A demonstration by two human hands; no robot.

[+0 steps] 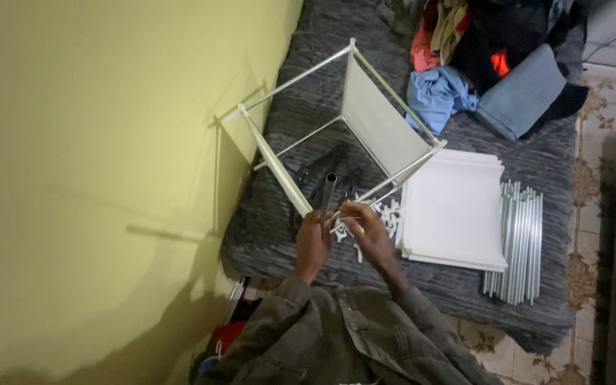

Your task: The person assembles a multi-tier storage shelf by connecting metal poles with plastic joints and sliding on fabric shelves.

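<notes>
While one cube frame (344, 128) stands partly panelled on the bed, my left hand (313, 242) grips a metal tube (328, 196), right hand (365, 228) pinching a connector; panels (454, 214) and rods (516, 242) remain unused.

Beside the ribbed grey mattress (301, 107): yellow-green wall (94, 142). On it: white panels (454, 210), silver tubes (518, 242), blue, red and black clothes (493, 57). Beyond it, floor (607, 142) cream, seemingly floral-patterned. Sleeves (336, 342) olive-grey.
</notes>
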